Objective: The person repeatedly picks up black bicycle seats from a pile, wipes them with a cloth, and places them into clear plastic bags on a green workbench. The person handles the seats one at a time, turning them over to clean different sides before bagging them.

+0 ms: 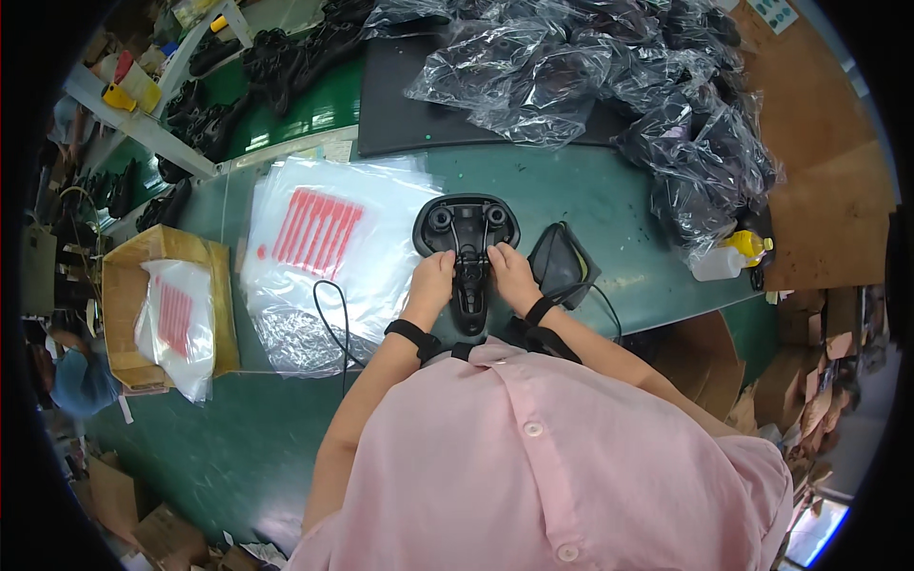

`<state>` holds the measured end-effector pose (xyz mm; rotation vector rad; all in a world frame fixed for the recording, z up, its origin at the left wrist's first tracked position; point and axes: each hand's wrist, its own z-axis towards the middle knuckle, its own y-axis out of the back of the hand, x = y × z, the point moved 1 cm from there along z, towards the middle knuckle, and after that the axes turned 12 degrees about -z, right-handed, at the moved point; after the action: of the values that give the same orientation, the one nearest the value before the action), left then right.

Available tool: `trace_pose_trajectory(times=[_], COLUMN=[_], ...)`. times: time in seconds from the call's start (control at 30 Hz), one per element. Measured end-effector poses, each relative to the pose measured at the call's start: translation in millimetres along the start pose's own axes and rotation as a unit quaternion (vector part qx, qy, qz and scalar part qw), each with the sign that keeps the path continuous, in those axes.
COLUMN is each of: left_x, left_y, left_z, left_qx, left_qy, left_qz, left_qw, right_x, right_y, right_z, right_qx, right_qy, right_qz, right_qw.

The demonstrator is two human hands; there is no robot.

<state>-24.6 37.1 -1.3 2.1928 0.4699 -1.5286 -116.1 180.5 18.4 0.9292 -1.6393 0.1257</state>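
A black bicycle saddle [470, 309] lies underside up in front of me, its narrow nose toward my body. Two round spring-like parts and metal rails show on its wide far end. My left hand [433, 281] grips it from the left at the middle, thumb on top. From the opposite side my right hand [514, 278] holds the same middle part; the fingertips under the saddle are hidden. Just right of that hand sits a black pouch-like cover [564, 265] with a yellow-green edge. A stack of clear plastic bags [390, 214] with red print lies to the left.
A cardboard box [224, 305] with more printed bags stands at the left. Plastic-wrapped dark items [533, 76] are heaped on a black mat [400, 109] at the back. A yellow-capped bottle [724, 264] lies at the right. Black saddles [276, 67] fill the far-left green surface.
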Motion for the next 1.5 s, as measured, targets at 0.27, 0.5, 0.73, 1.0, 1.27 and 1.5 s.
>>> trace_pose_trajectory(times=[0.27, 0.5, 0.73, 1.0, 1.27, 1.5], left_x=[-1.9, -9.0, -15.4, 1.1, -22.9, -16.1], left_y=[0.4, 5.0, 18.7, 0.7, -2.0, -1.6], left_z=[-9.7, -17.2, -18.4, -7.2, -20.6, -21.2], left_qx=[-0.017, 0.020, 0.019, 0.016, -0.017, -0.010], left_qy=[-0.128, -0.141, -0.006, -0.056, -0.078, -0.147], left_qz=[0.031, -0.052, -0.111, -0.071, 0.100, 0.128], left_qw=[0.991, 0.988, 0.994, 0.996, 0.992, 0.981], right_x=[14.4, 17.1, 10.2, 1.3, 8.1, 38.4], right_y=[16.6, 12.2, 14.4, -0.1, -1.5, 13.1], right_z=[-11.6, -9.0, -4.3, -12.1, -7.7, -0.9], right_qx=[0.120, 0.117, 0.099, -0.077, -0.041, 0.088], right_qy=[-0.081, -0.207, -0.185, 0.088, -0.091, -0.319], right_qz=[0.135, 0.191, 0.079, -0.189, -0.079, 0.082], right_qw=[0.980, 0.952, 0.975, 0.975, 0.992, 0.940])
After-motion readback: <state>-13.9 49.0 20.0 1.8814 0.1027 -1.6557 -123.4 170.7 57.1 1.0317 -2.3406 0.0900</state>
